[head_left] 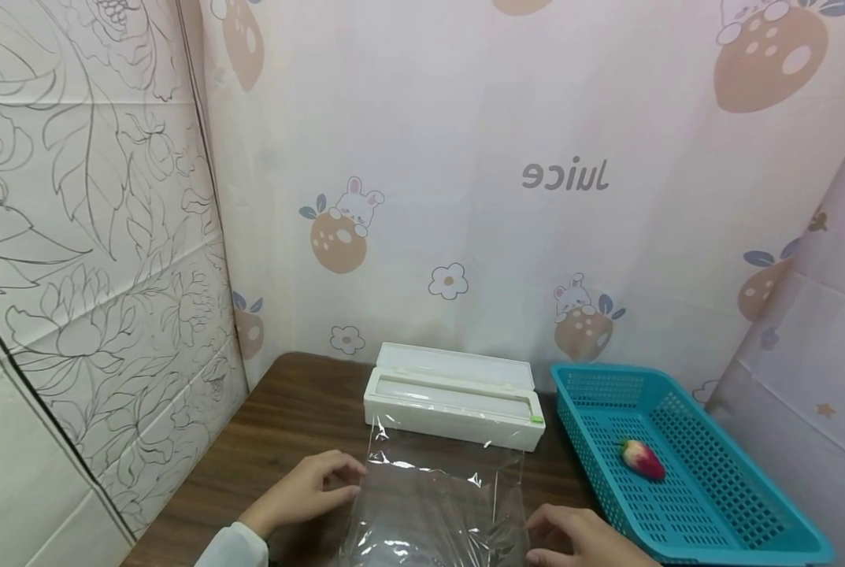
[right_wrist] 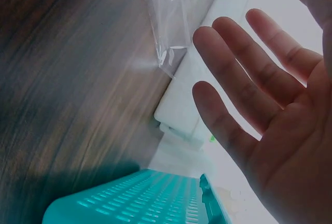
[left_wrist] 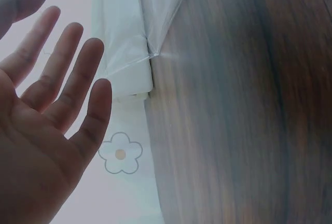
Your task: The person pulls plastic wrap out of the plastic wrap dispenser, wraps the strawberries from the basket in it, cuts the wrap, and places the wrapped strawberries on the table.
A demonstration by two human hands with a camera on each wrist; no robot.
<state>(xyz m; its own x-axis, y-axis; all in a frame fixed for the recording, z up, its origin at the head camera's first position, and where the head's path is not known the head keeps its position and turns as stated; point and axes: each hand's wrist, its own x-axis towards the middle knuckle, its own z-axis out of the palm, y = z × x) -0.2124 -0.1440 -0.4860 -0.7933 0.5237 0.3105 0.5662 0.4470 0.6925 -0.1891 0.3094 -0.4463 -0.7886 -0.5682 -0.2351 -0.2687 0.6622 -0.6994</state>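
A sheet of clear plastic wrap [head_left: 436, 496] stretches toward me over the dark wooden table from a white wrap dispenser [head_left: 457, 425], whose lid [head_left: 457, 364] stands raised at the back. Beside the sheet's left edge is my left hand [head_left: 307, 490], its fingers loosely bent. The left wrist view shows those fingers [left_wrist: 78, 86] spread, with nothing between them. My right hand [head_left: 581, 537] is at the sheet's right edge, thumb and fingers apart. Its fingers [right_wrist: 244, 73] look relaxed and hold nothing in the right wrist view. Wrinkles and shiny folds run across the near part of the wrap.
A teal plastic basket [head_left: 737, 461] stands to the right, close to the right hand, with a red and white strawberry [head_left: 643, 460] inside. Behind the brown table [head_left: 309, 402] hangs a printed curtain [head_left: 450, 197]. A flower-patterned panel [head_left: 110, 236] borders the left side.
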